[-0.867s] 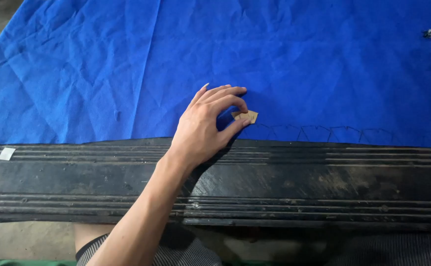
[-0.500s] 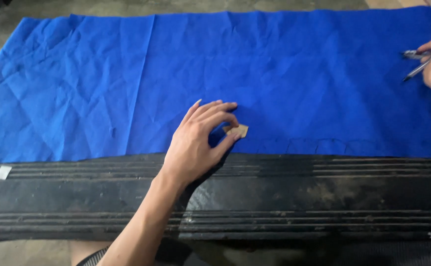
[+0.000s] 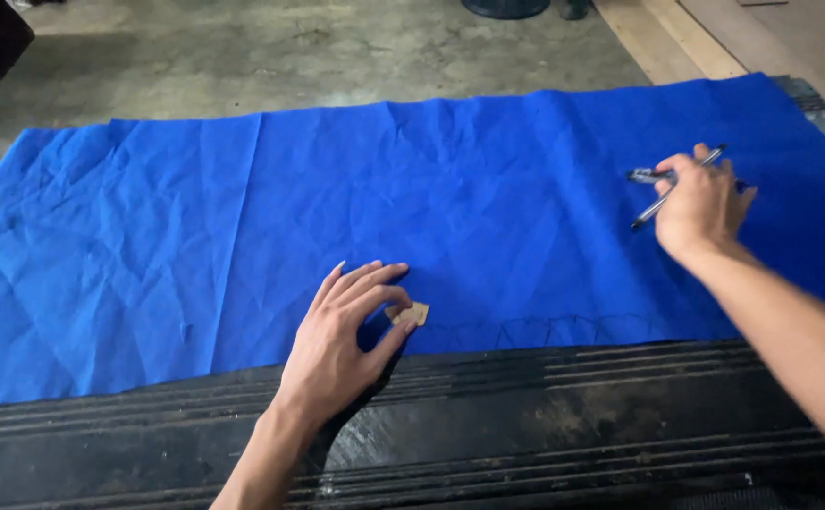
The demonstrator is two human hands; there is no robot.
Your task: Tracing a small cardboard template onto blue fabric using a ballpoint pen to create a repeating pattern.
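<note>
Blue cloth (image 3: pixel 337 208) bears a short scalloped line near its front edge; left hand (image 3: pixel 342 345) pinches a template (image 3: pixel 409 314), right hand (image 3: pixel 700 203) grips pens (image 3: pixel 663 189); most of the edge is unmarked.

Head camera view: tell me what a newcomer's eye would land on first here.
The big blue cloth spread across the black ribbed table grabs the eye at once. Near its front edge the left hand pinches a small tan card against the cloth, beside a faint drawn zigzag line. At the right, the right hand holds two pens over the cloth.
</note>
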